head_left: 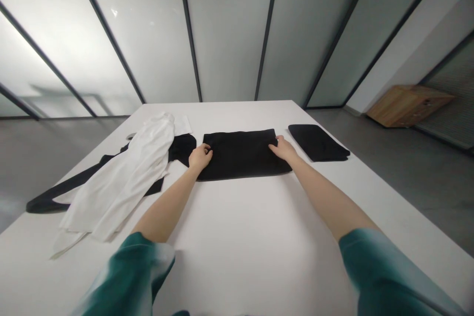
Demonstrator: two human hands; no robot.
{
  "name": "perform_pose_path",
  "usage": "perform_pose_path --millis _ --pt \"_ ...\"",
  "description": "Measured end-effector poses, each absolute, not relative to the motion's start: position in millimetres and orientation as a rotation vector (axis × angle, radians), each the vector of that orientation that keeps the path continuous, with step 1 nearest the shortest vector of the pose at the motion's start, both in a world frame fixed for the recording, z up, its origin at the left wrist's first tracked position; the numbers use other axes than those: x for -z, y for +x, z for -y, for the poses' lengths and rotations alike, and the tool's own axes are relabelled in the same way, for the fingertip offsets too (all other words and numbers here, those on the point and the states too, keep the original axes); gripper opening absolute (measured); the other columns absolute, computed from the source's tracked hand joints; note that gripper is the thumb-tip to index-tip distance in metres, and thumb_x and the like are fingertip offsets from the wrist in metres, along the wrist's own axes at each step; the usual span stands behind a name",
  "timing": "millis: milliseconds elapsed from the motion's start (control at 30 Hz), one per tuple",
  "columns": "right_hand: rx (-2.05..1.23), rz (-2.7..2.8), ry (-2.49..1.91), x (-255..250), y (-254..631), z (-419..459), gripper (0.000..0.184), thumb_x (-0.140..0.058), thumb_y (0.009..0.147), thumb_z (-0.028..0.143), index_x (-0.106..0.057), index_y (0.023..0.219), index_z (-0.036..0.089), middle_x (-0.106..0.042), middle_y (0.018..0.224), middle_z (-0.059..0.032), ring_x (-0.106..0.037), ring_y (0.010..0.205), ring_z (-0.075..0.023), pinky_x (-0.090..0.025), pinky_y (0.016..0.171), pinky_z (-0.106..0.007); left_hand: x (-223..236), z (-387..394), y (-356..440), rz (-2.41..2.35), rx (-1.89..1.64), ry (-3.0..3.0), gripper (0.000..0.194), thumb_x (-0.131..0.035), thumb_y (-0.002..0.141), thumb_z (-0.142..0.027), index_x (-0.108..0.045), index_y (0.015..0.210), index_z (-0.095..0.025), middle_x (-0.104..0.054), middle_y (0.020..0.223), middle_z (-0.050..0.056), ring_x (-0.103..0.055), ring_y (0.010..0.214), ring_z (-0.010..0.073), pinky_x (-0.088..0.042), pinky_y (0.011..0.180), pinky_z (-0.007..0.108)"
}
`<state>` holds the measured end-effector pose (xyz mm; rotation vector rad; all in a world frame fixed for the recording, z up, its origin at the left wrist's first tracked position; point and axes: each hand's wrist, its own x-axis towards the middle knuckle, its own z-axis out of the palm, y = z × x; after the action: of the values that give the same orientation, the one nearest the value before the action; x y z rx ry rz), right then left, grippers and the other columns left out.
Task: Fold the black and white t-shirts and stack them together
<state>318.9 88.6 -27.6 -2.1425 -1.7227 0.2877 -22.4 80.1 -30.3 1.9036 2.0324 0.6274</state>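
A black garment (240, 155), folded into a flat rectangle, lies on the white table in front of me. My left hand (200, 156) pinches its left edge, with thumb and fingers pressed together on the cloth. At the opposite edge my right hand (283, 148) grips the cloth in the same way. The garment's exact kind cannot be made out in its folded form.
On the left, a crumpled white garment (128, 173) lies over black clothing (70, 188). A second folded black garment (317, 143) rests near the right edge of the white table (237, 237). A wooden cabinet (405, 106) stands on the floor beyond, at the right.
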Motion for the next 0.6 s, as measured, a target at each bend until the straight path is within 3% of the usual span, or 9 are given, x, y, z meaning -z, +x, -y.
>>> perform_pose_path --millis 167,267,367,467,600 --pt "-0.150 1.764 -2.091 30 323 -108 0.035 -0.061 0.081 0.030 -0.059 0.114 0.019 -0.068 0.113 -0.0142 -0.063 0.106 -0.0299 -0.047 0.088 -0.038 38 -83 -26 -1.962 -0.751 1.963 0.022 -0.058 0.085 -0.027 -0.067 0.105 -0.024 -0.072 0.093 0.003 -0.067 0.093 0.0213 -0.050 0.079 0.030" --pt "-0.210 1.630 -2.029 32 323 -118 0.032 -0.061 0.081 0.037 -0.060 0.109 0.021 -0.068 0.112 -0.0120 -0.063 0.105 -0.0281 -0.048 0.089 -0.038 39 -85 -26 -1.918 -0.761 1.960 0.031 -0.056 0.087 -0.028 -0.063 0.117 -0.023 -0.070 0.090 0.003 -0.067 0.091 0.0208 -0.051 0.081 0.030" --pt "-0.296 1.494 -1.915 33 322 -126 0.033 -0.060 0.081 0.041 -0.059 0.107 0.021 -0.068 0.109 -0.0109 -0.063 0.102 -0.0263 -0.047 0.089 -0.037 37 -91 -26 -1.918 -0.735 1.935 0.050 -0.055 0.089 -0.035 -0.051 0.136 -0.022 -0.069 0.108 0.008 -0.065 0.104 0.0233 -0.050 0.089 0.033" --pt "-0.327 1.470 -1.820 34 321 -132 0.027 -0.060 0.079 0.036 -0.058 0.102 0.021 -0.068 0.107 -0.0096 -0.063 0.101 -0.0245 -0.047 0.091 -0.036 31 -107 -25 -1.969 -0.648 1.888 0.066 -0.054 0.090 -0.045 -0.038 0.148 -0.020 -0.055 0.138 0.016 -0.057 0.124 0.0288 -0.045 0.099 0.037" --pt "-0.340 1.512 -1.879 34 318 -136 0.021 -0.058 0.076 0.027 -0.059 0.096 0.022 -0.068 0.093 -0.0061 -0.062 0.090 -0.0235 -0.047 0.085 -0.035 23 -135 -21 -1.969 -0.586 1.926 0.067 -0.047 0.093 -0.049 -0.035 0.150 -0.015 -0.048 0.147 0.019 -0.048 0.134 0.0310 -0.039 0.107 0.038"
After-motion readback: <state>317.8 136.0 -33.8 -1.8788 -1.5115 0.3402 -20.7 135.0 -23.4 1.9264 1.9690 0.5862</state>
